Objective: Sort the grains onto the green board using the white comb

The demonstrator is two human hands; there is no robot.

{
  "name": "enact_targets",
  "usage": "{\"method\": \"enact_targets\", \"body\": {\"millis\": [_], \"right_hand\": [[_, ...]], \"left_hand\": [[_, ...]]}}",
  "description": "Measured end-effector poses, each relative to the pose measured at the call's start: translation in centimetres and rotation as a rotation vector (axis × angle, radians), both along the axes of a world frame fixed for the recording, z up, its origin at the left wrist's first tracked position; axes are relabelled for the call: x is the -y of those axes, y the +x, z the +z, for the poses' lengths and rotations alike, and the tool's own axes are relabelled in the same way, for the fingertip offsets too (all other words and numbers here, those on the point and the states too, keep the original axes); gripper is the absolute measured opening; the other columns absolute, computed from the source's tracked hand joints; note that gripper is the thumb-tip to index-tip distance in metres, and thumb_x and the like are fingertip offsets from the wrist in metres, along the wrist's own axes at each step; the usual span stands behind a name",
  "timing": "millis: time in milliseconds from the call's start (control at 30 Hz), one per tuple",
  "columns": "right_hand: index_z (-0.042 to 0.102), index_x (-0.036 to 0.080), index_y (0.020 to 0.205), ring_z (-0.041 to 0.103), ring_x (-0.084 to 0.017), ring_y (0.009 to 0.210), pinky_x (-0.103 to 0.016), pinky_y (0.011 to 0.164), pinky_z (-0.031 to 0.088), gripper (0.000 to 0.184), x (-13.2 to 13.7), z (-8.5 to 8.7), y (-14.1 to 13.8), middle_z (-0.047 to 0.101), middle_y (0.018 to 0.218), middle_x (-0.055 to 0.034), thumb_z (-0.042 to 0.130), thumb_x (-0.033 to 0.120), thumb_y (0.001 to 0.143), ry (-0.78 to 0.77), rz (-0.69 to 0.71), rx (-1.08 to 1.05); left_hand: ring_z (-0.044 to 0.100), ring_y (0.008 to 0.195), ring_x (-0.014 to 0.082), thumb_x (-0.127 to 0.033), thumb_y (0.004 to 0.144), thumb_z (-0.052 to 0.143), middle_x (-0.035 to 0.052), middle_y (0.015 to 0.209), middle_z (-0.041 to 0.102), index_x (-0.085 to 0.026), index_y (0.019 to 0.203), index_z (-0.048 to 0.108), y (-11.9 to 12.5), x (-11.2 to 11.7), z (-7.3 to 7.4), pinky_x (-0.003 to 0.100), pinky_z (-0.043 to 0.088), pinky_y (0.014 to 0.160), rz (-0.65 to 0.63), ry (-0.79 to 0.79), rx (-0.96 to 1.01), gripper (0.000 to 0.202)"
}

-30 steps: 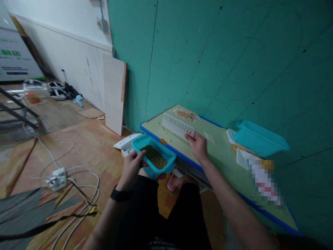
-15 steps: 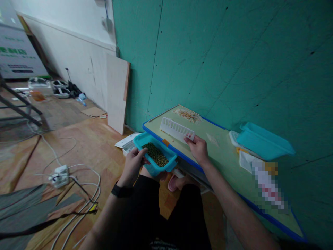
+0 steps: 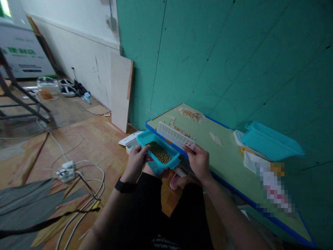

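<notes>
My left hand [image 3: 137, 160] is closed on the near left rim of a light-blue plastic basin [image 3: 177, 160], thumb on top. Dark green beans [image 3: 153, 147] and tan beans [image 3: 163, 158] lie side by side inside it. Between thumb and fingers, my right hand [image 3: 199, 159] grips the right end of a white slotted plastic strip [image 3: 171, 135], which stands on its long edge near the table's front edge, above the basin. Behind the strip, a thin line of loose tan beans [image 3: 180, 130] lies on the pale green tabletop [image 3: 197, 137]. A larger tan pile [image 3: 191, 114] sits farther back.
A second blue basin [image 3: 272, 140] and a white lid-like piece [image 3: 252, 161] rest on the table's right part. The green wall [image 3: 192, 59] borders its back. A white box [image 3: 130, 139] is beside the held basin; cables and a power strip [image 3: 66, 171] lie on the floor.
My right hand has drawn the white strip toward the table's front edge and the basin. A line of tan beans now shows behind it. My left hand keeps its hold on the basin.
</notes>
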State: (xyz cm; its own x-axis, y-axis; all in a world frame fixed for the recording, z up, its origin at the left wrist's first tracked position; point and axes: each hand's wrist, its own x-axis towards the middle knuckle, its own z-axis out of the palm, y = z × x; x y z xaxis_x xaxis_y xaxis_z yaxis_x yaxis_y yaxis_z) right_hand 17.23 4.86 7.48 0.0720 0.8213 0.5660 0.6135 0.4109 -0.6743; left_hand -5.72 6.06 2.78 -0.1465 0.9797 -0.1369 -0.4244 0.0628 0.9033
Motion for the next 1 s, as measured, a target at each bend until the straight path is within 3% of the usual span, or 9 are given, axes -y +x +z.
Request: {"method": "enact_targets", "body": {"millis": [233, 467, 767, 1000], "right_hand": [[0.077, 0.019, 0.089, 0.074, -0.028, 0.081, -0.031, 0.070, 0.051, 0.028, -3.8, 1.0, -0.9, 0.079, 0.088, -0.0142, 0.060, 0.042, 0.092, 0.087, -0.221, 0.119], [0.076, 0.014, 0.092, 0.071, -0.026, 0.082, -0.028, 0.068, 0.041, 0.021, -6.5, 2.4, -2.8, 0.078, 0.092, -0.0170, 0.060, 0.026, 0.091, -0.047, -0.365, 0.212], [0.077, 0.015, 0.089, 0.071, -0.026, 0.080, -0.029, 0.066, 0.041, 0.021, -8.0, 2.1, -3.3, 0.079, 0.092, -0.0162, 0.062, 0.030, 0.090, -0.092, -0.315, 0.183], [0.078, 0.017, 0.092, 0.073, -0.027, 0.082, -0.030, 0.069, 0.048, 0.021, -7.9, 1.0, -3.1, 0.080, 0.091, -0.0139, 0.064, 0.032, 0.089, -0.049, -0.177, 0.105]], "left_hand": [[0.056, 0.039, 0.0116, -0.039, 0.061, 0.083, -0.0045, 0.048, 0.059, -0.018, 0.070, 0.057, -1.6, -0.7, 0.0, 0.022, 0.048, 0.043, 0.047, 0.018, 0.001, 0.034], [0.056, 0.041, 0.0114, -0.039, 0.061, 0.083, -0.0043, 0.049, 0.060, -0.017, 0.070, 0.058, -3.9, -2.2, -0.1, 0.021, 0.048, 0.044, 0.068, 0.031, -0.042, 0.034], [0.056, 0.039, 0.0113, -0.034, 0.063, 0.081, -0.0040, 0.047, 0.058, -0.017, 0.068, 0.059, -5.7, -3.8, 0.0, 0.021, 0.047, 0.042, 0.029, 0.011, -0.055, 0.028], [0.055, 0.038, 0.0113, -0.031, 0.063, 0.080, -0.0034, 0.045, 0.058, -0.017, 0.066, 0.060, -6.3, -4.4, 0.0, 0.021, 0.048, 0.042, 0.039, -0.001, -0.027, 0.025]]}}
